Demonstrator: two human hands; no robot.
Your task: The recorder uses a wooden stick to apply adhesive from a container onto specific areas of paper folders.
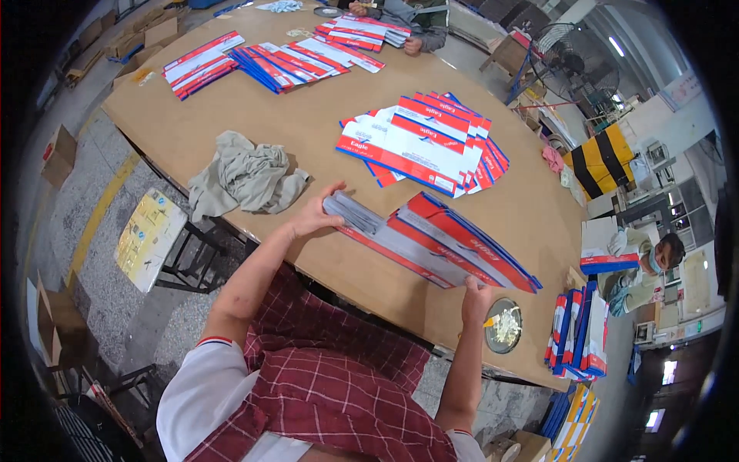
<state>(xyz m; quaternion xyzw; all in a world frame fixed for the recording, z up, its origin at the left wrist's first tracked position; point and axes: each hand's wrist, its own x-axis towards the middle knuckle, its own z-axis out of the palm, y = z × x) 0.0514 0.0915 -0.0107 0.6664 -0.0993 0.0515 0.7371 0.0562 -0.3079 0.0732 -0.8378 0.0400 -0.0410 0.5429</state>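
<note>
Between my hands is a stack of flat printed cartons [454, 237], red, white and blue, tilted just above the near side of the table. My left hand [314, 215] grips its left end, where the grey inner edges fan out. At the lower right edge, my right hand [476, 299] is closed on the same stack, its fingertips partly hidden behind the card. Just beyond lies a spread pile of similar flat cartons [431, 146]. Right of my right hand sits a round dish [506, 326] holding a whitish substance, with a yellow-handled tool [493, 319] in it.
A crumpled grey cloth [250, 175] lies on the brown table [169, 131] at left. More cartons [300, 61] lie at the far side, near another person's hand [413, 45]. Folded cartons [577, 331] stand stacked at the right edge. A stool [151, 240] stands on the left.
</note>
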